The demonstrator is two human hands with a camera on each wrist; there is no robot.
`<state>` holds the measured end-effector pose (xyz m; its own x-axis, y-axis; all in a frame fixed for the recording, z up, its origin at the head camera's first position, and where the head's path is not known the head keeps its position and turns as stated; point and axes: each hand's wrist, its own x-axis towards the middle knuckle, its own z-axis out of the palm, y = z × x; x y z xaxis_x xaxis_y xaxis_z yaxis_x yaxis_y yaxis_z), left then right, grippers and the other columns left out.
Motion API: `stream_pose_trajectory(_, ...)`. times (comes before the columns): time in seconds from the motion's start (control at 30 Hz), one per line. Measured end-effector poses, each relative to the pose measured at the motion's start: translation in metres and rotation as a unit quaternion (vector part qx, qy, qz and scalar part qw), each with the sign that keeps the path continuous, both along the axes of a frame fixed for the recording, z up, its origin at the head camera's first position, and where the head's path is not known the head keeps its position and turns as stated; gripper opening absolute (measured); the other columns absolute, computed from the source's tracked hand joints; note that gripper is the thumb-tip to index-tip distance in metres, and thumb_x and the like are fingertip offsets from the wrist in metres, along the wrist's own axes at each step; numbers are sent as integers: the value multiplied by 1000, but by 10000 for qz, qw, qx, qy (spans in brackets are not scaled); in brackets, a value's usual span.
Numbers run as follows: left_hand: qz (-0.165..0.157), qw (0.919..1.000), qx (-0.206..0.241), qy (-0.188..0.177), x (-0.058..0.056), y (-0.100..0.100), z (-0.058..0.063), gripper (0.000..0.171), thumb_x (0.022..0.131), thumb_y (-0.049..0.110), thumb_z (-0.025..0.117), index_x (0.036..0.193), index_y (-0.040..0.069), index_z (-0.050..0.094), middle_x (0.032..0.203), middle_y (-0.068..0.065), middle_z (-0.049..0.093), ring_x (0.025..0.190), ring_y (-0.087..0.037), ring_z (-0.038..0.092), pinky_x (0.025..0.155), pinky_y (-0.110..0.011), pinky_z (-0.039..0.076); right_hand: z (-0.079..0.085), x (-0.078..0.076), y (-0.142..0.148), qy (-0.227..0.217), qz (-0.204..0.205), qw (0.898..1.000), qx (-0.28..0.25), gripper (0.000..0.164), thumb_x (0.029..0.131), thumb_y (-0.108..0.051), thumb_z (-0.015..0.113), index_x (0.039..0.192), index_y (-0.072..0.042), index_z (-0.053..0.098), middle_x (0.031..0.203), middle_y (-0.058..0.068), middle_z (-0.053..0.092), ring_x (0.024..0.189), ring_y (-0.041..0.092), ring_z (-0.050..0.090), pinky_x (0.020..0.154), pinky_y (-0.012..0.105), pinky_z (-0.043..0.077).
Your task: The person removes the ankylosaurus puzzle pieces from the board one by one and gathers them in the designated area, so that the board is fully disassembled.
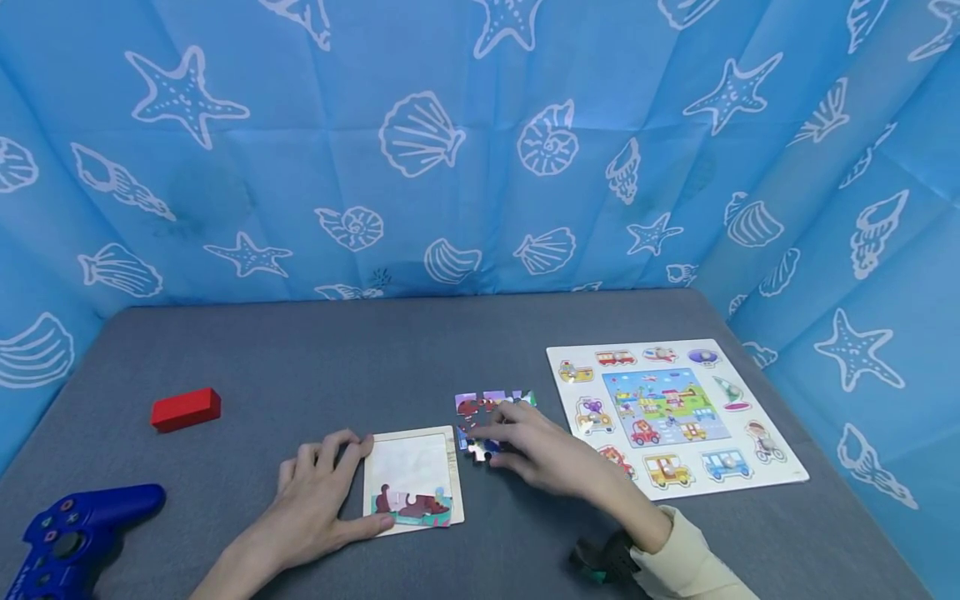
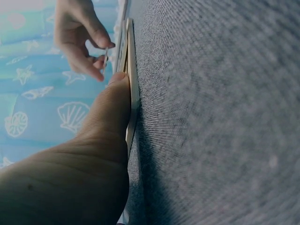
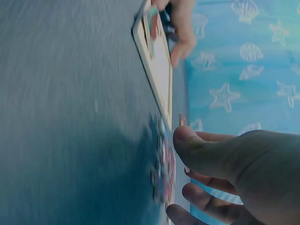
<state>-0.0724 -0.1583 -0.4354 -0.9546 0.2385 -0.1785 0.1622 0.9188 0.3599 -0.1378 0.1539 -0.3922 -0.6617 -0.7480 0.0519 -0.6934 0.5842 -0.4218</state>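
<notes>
A small square wooden puzzle tray [image 1: 408,462] lies on the cloth-covered table; several joined pieces with a brown animal picture [image 1: 411,506] fill its near edge. My left hand [image 1: 318,492] holds the tray by its left side, thumb near the bottom corner and index finger near the top one. In the right wrist view the left hand [image 3: 182,28] shows at the tray's far end. My right hand [image 1: 536,446] pinches a thin puzzle piece [image 3: 182,120] between thumb and fingers, just above a cluster of loose puzzle pieces [image 1: 468,406]. The held piece's picture is hidden.
A larger white puzzle board [image 1: 581,400] with vehicle pictures lies at the right. On the left are a red block [image 1: 186,409] and a blue game controller [image 1: 71,533]. A dark object [image 1: 607,558] sits by the right wrist. A blue shell-patterned curtain [image 1: 465,192] hangs behind.
</notes>
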Motion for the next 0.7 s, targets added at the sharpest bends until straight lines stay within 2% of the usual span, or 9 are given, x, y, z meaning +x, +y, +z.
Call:
stream_pose_trajectory(0.33, -16, 10000, -5, -4, -1, 0, -1, 108, 71, 88, 64, 153, 20, 47, 150, -13, 42, 117, -36, 42, 89, -61, 35, 0, -13, 36, -2, -676, 9970, 371, 39, 95, -6, 69, 133, -15, 69, 109, 4, 61, 92, 12, 48, 82, 33, 43)
stream_pose_trajectory(0.7, 6, 10000, 54, 49, 1, 0, -1, 107, 72, 87, 65, 153, 20, 47, 149, -13, 42, 118, -36, 42, 89, -59, 33, -3, -11, 44, -80, -909, 9943, 551, 38, 95, -6, 70, 133, -12, 69, 108, 2, 59, 90, 10, 44, 80, 29, 40)
